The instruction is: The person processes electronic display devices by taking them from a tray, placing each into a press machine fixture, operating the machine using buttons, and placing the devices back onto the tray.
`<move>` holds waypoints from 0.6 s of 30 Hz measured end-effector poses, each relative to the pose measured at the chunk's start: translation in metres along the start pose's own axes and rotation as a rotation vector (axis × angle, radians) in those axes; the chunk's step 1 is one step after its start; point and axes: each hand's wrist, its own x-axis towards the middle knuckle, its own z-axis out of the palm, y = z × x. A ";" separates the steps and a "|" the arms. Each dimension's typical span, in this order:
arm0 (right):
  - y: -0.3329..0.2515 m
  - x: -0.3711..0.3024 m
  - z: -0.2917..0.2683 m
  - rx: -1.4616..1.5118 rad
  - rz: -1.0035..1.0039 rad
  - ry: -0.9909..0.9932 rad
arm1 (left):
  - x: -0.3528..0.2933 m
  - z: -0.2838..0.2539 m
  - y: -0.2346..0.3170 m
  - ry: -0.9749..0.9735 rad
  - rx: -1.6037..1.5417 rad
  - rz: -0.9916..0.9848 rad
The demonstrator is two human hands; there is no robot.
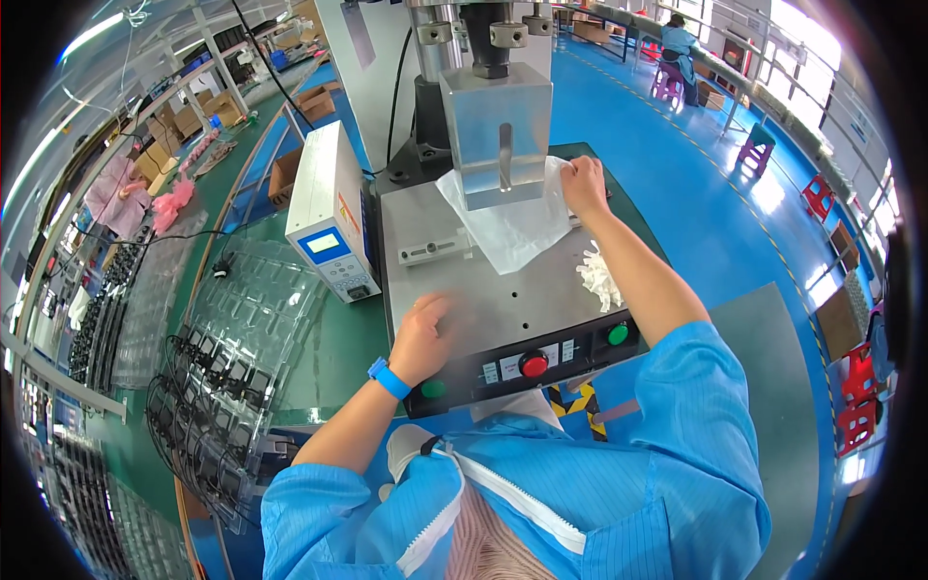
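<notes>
My right hand (586,188) is closed on the right edge of a thin white plastic sheet (512,237). The sheet lies partly under the metal block (498,135) of a press, over its steel bed (464,304). I cannot tell whether the block touches the sheet. Over the bed's near left part is my left hand (422,338), its fingers smeared by motion, with a blue band on the wrist. Small white plastic pieces (599,278) are heaped on the bed beside my right forearm. A slotted metal bracket (432,253) is fixed left of the sheet.
The press front carries a red button (533,364) and a green button (618,334). Left of the press stands a white control box (332,213) with a small screen. Clear plastic trays (251,300) and black cabled devices (217,372) cover the green table. A co-worker (680,58) sits far right.
</notes>
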 end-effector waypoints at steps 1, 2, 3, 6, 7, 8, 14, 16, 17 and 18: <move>-0.001 0.000 0.003 0.015 0.060 -0.007 | 0.000 0.001 0.001 -0.006 0.000 0.012; -0.002 0.000 0.007 0.030 0.119 -0.014 | 0.001 0.001 0.002 -0.012 0.000 0.023; -0.002 0.000 0.010 0.046 0.179 -0.021 | 0.001 0.001 0.004 -0.018 0.001 0.035; -0.011 -0.004 0.010 0.004 0.179 -0.017 | -0.001 -0.004 0.005 -0.025 0.024 0.046; -0.017 -0.009 0.005 -0.059 0.117 -0.006 | -0.004 -0.006 0.005 -0.023 0.040 0.045; -0.023 -0.013 0.000 -0.123 0.055 0.004 | -0.007 -0.008 0.005 -0.022 0.055 0.044; -0.021 -0.016 -0.026 -0.468 -0.192 -0.048 | -0.017 -0.011 0.005 0.010 0.107 0.069; -0.028 -0.020 -0.044 -0.633 -0.159 -0.118 | -0.023 -0.016 0.002 0.018 0.131 0.092; -0.026 -0.025 -0.057 -0.637 -0.159 -0.118 | -0.027 -0.019 0.002 0.026 0.154 0.119; -0.020 -0.030 -0.070 -0.581 -0.180 -0.082 | -0.032 -0.022 0.001 0.038 0.180 0.142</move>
